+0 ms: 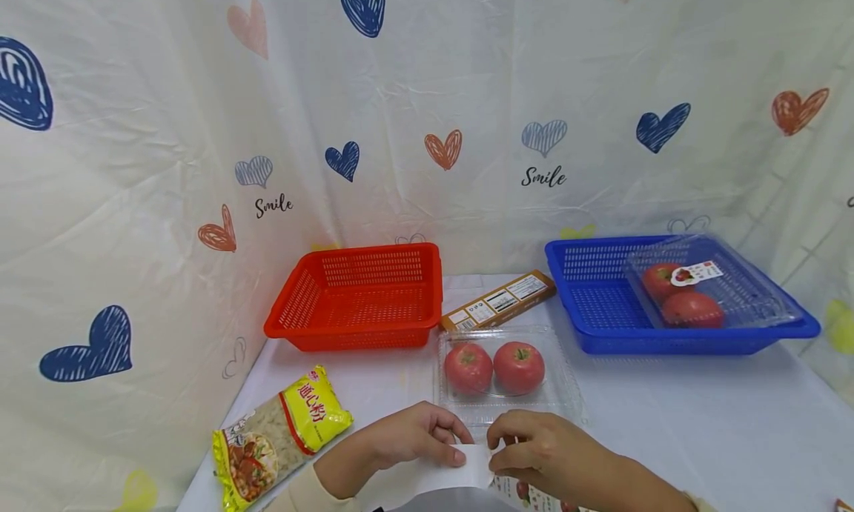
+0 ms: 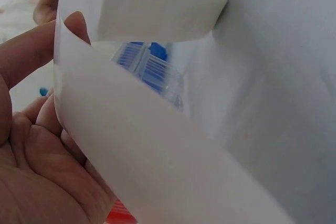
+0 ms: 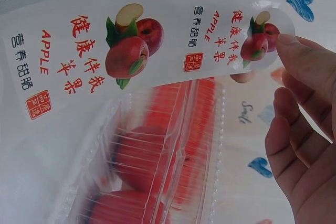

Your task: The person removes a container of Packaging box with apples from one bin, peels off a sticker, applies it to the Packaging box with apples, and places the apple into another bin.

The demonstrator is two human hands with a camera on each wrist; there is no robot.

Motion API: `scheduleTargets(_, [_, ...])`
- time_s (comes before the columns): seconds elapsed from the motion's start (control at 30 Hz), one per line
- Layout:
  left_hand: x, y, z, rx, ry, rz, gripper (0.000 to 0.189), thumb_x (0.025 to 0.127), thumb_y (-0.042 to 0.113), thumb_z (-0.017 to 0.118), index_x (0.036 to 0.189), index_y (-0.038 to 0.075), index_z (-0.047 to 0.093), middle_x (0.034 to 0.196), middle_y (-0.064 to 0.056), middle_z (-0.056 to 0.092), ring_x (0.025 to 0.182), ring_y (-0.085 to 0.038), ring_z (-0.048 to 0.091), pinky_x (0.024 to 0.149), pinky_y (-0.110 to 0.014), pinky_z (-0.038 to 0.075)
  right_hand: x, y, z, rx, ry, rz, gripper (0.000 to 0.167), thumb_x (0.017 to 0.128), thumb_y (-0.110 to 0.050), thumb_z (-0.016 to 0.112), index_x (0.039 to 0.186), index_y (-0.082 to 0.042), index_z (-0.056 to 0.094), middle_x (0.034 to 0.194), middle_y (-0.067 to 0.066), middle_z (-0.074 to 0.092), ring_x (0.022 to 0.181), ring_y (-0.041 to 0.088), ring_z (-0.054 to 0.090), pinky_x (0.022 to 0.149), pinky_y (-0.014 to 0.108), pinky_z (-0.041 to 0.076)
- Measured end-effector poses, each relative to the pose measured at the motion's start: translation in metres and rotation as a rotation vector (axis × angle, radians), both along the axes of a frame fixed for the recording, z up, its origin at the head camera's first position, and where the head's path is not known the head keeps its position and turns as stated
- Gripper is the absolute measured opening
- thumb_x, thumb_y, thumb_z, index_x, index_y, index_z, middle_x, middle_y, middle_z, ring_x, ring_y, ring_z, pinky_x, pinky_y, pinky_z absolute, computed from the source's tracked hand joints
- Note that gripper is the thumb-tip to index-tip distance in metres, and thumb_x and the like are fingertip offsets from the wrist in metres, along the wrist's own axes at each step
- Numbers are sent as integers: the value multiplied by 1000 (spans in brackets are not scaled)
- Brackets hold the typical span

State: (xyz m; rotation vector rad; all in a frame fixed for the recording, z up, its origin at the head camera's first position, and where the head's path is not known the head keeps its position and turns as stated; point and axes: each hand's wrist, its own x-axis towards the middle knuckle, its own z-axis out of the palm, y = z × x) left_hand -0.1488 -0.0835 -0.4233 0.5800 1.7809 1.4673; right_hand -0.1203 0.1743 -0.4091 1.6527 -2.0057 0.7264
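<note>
A strip of apple stickers [image 3: 79,59] on white backing bends between my two hands at the front of the table. My left hand [image 1: 419,438] holds its white side, with the thumb on the strip in the head view. At the strip's rounded end, my right hand [image 1: 543,449] pinches the sticker between thumb and finger; the other fingers are bent. The strip's white back [image 2: 131,114] fills much of the left wrist view. Just beyond the hands sits a clear plastic clamshell box [image 1: 563,393] with two red apples [image 1: 470,369] inside.
A red basket [image 1: 360,341] stands back left. In the blue basket [image 1: 600,341] at back right lies a labelled clear box [image 1: 754,297] of apples. A long brown box [image 1: 500,301] lies between the baskets. A yellow pasta bag [image 1: 283,438] is at left.
</note>
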Motion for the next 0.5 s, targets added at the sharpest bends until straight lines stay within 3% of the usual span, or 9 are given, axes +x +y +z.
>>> scheduleTargets(0.2, [2,-4,-4,-11,3,17,16,90,3,68,105,-1,70,71,-2,63,68,-10,53,63,-21,41,1,5,2,31,-24,-30,14,97,-25,61,92,-24,74,105,-5,59,80,2,53,76,8,45])
scheduleTargets(0.5, [4,-5,-6,-58,50,44,13,88,4,71,101,3,71,67,-1,59,63,-11,49,56,-21,37,0,14,3,19,-45,-36,15,97,-27,60,93,-24,74,104,-4,60,80,3,55,76,8,45])
